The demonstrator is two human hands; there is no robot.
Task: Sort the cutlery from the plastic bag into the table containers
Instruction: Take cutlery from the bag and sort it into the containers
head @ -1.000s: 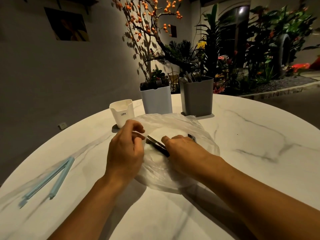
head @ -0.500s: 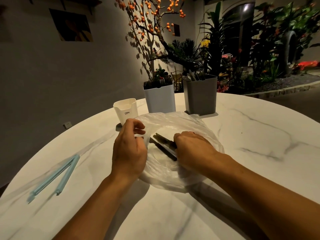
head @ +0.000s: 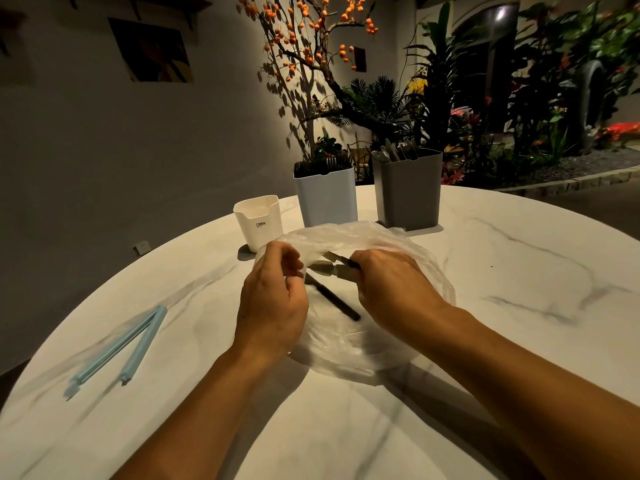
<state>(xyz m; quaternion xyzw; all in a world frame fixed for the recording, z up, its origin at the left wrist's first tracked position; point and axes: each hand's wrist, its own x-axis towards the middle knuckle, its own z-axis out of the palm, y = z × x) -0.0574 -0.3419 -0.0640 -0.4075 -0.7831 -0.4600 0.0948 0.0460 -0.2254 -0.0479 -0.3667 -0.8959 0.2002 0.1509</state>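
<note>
A clear plastic bag [head: 360, 237] lies open on the white marble table [head: 502, 306]. My left hand [head: 273, 299] pinches the bag's near edge and lifts it. My right hand [head: 391, 289] is inside the bag and grips a few dark cutlery handles [head: 337, 266], raised off the table. One more dark piece of cutlery [head: 332, 297] lies flat in the bag between my hands. Behind the bag stand three containers: a small white cup [head: 258, 221], a pale blue bin [head: 327, 195] and a grey bin [head: 408, 190] with cutlery in it.
A light blue bag clip [head: 117, 348] lies open on the table at the left. Plants and a tree with orange fruit stand beyond the table's far edge. A wall runs along the left.
My left hand has lifted the bag's edge higher. My right hand has raised the gripped cutlery off the table, leaving one piece lying in the bag.
</note>
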